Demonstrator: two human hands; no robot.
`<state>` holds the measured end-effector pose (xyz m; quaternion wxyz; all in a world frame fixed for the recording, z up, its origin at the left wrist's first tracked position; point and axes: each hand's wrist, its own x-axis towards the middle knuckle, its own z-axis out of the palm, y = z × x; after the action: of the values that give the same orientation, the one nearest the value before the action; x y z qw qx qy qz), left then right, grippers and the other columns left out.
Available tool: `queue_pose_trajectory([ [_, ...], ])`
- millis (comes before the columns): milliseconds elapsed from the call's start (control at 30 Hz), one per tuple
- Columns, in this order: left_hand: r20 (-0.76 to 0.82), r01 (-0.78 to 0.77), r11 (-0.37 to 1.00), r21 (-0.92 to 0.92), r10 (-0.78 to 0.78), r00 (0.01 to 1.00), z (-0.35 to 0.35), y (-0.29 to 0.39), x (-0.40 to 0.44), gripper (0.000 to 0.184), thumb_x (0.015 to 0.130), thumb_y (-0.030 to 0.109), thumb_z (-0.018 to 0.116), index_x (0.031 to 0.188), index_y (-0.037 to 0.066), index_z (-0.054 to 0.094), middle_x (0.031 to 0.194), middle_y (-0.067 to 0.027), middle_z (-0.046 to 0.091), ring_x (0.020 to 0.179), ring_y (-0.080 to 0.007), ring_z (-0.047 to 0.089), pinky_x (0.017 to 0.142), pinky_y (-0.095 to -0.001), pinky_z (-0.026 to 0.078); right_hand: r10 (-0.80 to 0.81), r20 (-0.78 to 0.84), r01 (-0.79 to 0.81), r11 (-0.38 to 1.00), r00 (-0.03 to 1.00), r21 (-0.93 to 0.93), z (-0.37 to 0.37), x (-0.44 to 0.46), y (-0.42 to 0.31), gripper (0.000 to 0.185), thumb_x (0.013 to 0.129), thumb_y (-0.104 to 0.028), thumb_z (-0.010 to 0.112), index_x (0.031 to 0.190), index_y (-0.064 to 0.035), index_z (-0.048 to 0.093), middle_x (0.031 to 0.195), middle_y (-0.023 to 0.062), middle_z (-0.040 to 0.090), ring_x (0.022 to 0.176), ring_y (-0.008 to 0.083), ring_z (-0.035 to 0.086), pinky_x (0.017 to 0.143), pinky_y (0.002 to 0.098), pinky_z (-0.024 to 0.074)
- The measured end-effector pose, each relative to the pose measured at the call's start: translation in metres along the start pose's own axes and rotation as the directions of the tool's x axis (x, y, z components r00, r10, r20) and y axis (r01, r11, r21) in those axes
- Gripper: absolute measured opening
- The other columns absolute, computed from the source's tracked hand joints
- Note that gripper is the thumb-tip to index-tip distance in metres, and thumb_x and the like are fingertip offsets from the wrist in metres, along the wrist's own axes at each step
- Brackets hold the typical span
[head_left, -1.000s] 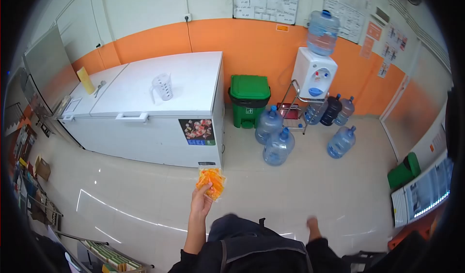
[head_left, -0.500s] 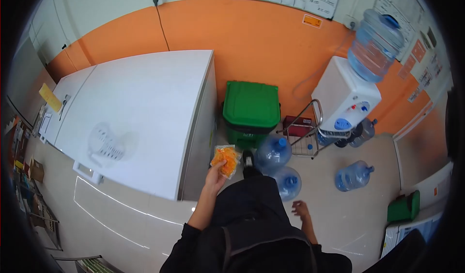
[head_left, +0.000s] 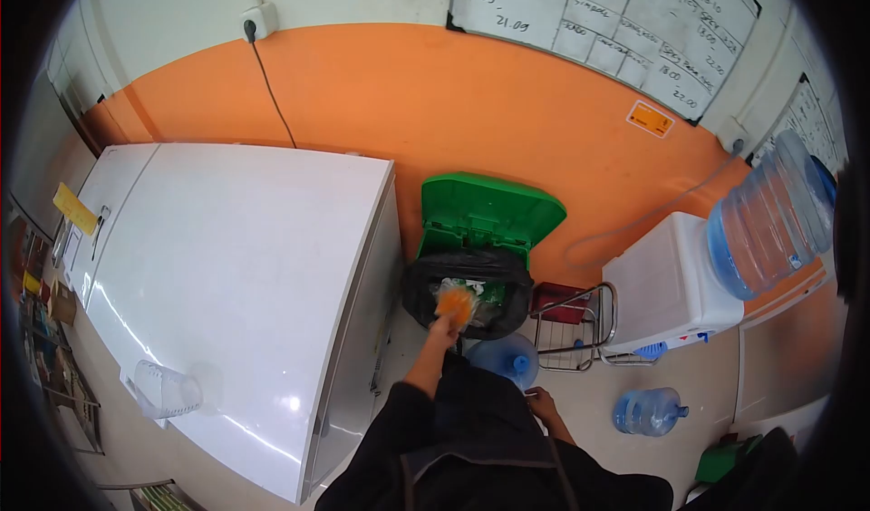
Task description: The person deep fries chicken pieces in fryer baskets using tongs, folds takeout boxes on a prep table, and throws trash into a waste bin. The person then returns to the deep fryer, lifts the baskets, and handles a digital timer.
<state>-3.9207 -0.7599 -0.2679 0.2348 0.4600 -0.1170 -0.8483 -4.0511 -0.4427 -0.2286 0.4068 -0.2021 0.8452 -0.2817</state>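
My left hand (head_left: pixel 444 328) is closed on a clear plastic bag of orange pieces (head_left: pixel 457 304), blurred by motion. It reaches over the mouth of a green bin (head_left: pixel 489 205) whose lid is up. A black liner (head_left: pixel 419 303) folds over the bin's rim, with crumpled clear plastic and other scraps visible inside. My right hand (head_left: pixel 541 404) hangs low beside my thigh with its fingers loosely apart, holding nothing that I can see. Nearest to it is a blue water bottle (head_left: pixel 503 359) standing on the floor in front of the bin.
A white chest freezer (head_left: pixel 227 239) stands left, with a clear plastic jug (head_left: pixel 168 390) on its top. To the right are a metal rack (head_left: pixel 566 359), a water dispenser (head_left: pixel 662 280) and a water bottle lying on its side (head_left: pixel 648 411). A whiteboard (head_left: pixel 598 31) hangs above.
The bin's lid has swung up, exposing the liner. My left hand has moved the bag forward over the bin. The camera view has tilted upward and come closer to the wall.
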Motion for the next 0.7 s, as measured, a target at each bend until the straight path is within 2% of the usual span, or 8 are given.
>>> queue_pose_trajectory([
  [67,-0.269,0.14,0.968,0.208,-0.081,0.96,0.04,0.028,-0.034,0.048,0.074,0.024,0.069,0.113,0.002,0.051,0.103,-0.0078,0.059,0.097,-0.0228,0.057,0.084,-0.0376,0.044,0.145,0.044,-0.143,0.989,0.988,-0.048,-0.001,0.0,-0.016,0.026,0.075,-0.018,0.058,0.098,-0.0045,0.06,0.086,0.0125,0.066,0.087,0.0227,0.064,0.076,0.0332,0.0493],
  [167,-0.148,-0.051,0.927,0.373,0.114,0.982,-0.023,-0.009,-0.066,0.046,0.073,0.038,0.069,0.097,0.0,0.061,0.093,-0.0092,0.062,0.092,-0.0201,0.056,0.079,-0.0351,0.043,0.109,0.089,-0.099,0.989,0.99,-0.105,0.015,0.001,-0.024,0.024,0.074,-0.018,0.058,0.094,-0.0045,0.06,0.082,0.0118,0.067,0.084,0.0235,0.065,0.075,0.0332,0.0497],
  [300,0.108,-0.269,0.672,0.69,0.272,0.956,-0.167,-0.084,-0.219,0.046,0.085,0.043,0.054,0.097,-0.001,0.063,0.104,-0.0132,0.061,0.098,-0.023,0.055,0.087,-0.0336,0.041,-0.502,0.102,0.502,0.784,0.859,-0.366,0.086,-0.024,-0.071,0.022,0.078,-0.013,0.057,0.098,-0.0023,0.056,0.079,0.0144,0.062,0.072,0.0237,0.063,0.064,0.0356,0.0487],
  [400,-0.108,0.064,0.664,0.745,0.026,0.994,-0.292,-0.142,-0.346,0.053,0.085,0.045,0.053,0.117,0.003,0.056,0.118,-0.0145,0.056,0.11,-0.0253,0.051,0.096,-0.0359,0.037,-0.765,-0.134,0.742,0.644,0.63,-0.188,0.149,-0.106,-0.186,0.021,0.08,-0.011,0.057,0.099,-0.0021,0.052,0.09,0.0132,0.054,0.08,0.0249,0.054,0.073,0.0347,0.0431],
  [500,-0.547,0.383,0.882,0.275,-0.184,0.816,-0.403,-0.19,-0.452,0.069,0.077,0.057,0.054,0.128,0.011,0.046,0.129,-0.012,0.047,0.116,-0.0321,0.046,0.091,-0.0512,0.037,-0.894,-0.349,0.915,0.36,0.282,-0.183,0.205,-0.189,-0.298,0.02,0.086,-0.014,0.055,0.099,0.0001,0.05,0.099,0.0158,0.047,0.09,0.0292,0.046,0.074,0.0368,0.0397],
  [633,-0.791,-0.145,0.985,-0.098,0.011,0.612,-0.524,-0.157,-0.521,0.057,0.081,0.048,0.05,0.128,0.016,0.046,0.124,-0.0098,0.053,0.118,-0.0343,0.045,0.095,-0.0651,0.022,-0.84,-0.498,0.903,0.022,-0.216,-0.429,0.245,-0.289,-0.408,0.013,0.088,-0.012,0.054,0.091,0.0005,0.054,0.101,0.0147,0.046,0.09,0.0259,0.048,0.07,0.0337,0.0451],
  [667,-0.818,-0.451,0.891,-0.051,0.222,0.531,-0.573,-0.154,-0.511,0.05,0.085,0.04,0.047,0.127,0.013,0.046,0.124,-0.0113,0.053,0.12,-0.0299,0.043,0.097,-0.0652,0.015,-0.834,-0.529,0.965,-0.016,-0.158,-0.263,0.269,-0.309,-0.425,0.012,0.088,-0.011,0.054,0.089,0.0005,0.055,0.096,0.0137,0.05,0.083,0.0222,0.051,0.062,0.0307,0.046],
  [700,-0.877,-0.553,0.826,-0.104,0.186,0.443,-0.589,-0.122,-0.527,0.047,0.084,0.035,0.051,0.122,0.006,0.05,0.117,-0.0129,0.056,0.111,-0.0272,0.05,0.091,-0.052,0.03,-0.84,-0.537,0.995,-0.038,-0.084,-0.097,0.296,-0.326,-0.437,0.01,0.088,-0.009,0.054,0.087,0.0005,0.056,0.09,0.0128,0.054,0.075,0.0185,0.054,0.055,0.0277,0.0468],
])
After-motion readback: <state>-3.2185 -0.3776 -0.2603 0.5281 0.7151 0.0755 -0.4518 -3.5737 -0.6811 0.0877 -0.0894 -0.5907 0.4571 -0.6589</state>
